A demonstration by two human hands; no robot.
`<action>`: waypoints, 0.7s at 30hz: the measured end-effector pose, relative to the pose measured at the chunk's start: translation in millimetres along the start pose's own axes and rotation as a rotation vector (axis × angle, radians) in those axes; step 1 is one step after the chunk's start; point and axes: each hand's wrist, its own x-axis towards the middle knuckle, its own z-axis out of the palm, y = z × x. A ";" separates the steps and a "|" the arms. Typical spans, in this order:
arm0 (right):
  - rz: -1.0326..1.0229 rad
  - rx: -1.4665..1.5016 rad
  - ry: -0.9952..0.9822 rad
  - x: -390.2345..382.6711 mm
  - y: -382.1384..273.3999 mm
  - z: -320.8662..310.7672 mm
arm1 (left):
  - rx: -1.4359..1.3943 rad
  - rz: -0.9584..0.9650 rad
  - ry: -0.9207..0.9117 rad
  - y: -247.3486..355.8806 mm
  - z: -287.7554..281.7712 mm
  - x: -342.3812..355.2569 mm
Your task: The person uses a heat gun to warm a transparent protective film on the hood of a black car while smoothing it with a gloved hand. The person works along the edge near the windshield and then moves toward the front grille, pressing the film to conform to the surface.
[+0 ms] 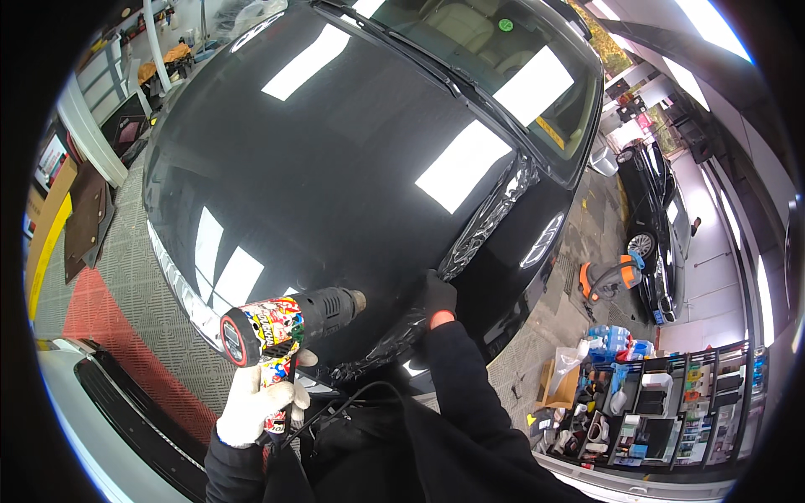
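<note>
My left hand (254, 404), in a white glove, is wrapped round the handle of a heat gun (281, 325) covered in colourful stickers. Its metal nozzle points right, above the front of a glossy black car hood (335, 159). A loose, wrinkled strip of dark film (486, 222) runs along the hood's right side and down to its front corner. My right hand (438, 295), in a black glove with an orange cuff, is closed on this film at the hood's edge. Its fingertips are partly hidden. A cable hangs near my left wrist.
The windshield (503, 59) lies beyond the hood. On the right are an orange vacuum cleaner (610, 277), another black car (658, 226), a cardboard box (558, 386) and a shelf rack (679, 402) full of supplies. At lower left stands another vehicle (126, 419). Brown mats (88, 218) lean at left.
</note>
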 end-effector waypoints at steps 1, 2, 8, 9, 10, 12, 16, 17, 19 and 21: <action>0.123 0.180 0.008 2.4 1.4 -0.1 | -0.025 0.007 -0.013 -1.2 0.7 1.5; 0.247 0.358 0.016 4.9 3.4 0.6 | -0.025 0.000 -0.009 -2.2 1.0 3.3; 0.227 1.060 -0.239 -3.8 22.6 1.8 | -0.092 0.022 -0.027 -6.8 0.6 7.7; 0.182 1.159 -0.297 -6.7 21.6 -0.6 | -0.095 0.049 -0.007 -8.2 1.3 8.5; 0.219 1.134 -0.291 -9.6 18.2 -3.0 | -0.095 0.057 -0.002 -9.3 1.7 9.0; 0.307 1.063 -0.254 -19.7 8.1 -9.4 | -0.129 0.068 -0.007 -11.0 1.8 9.8; 0.298 1.123 -0.300 -45.3 -14.5 -21.5 | -0.192 0.054 -0.004 -14.3 0.7 11.2; 0.302 1.123 -0.295 -49.9 -17.3 -23.8 | -0.194 0.042 0.000 -15.0 0.4 11.1; 0.324 1.135 -0.287 -53.1 -19.4 -25.8 | -0.225 0.028 0.003 -16.1 -0.3 11.2; 0.357 1.187 -0.308 -51.0 -15.5 -26.0 | -0.205 0.037 0.005 -16.1 -1.9 11.0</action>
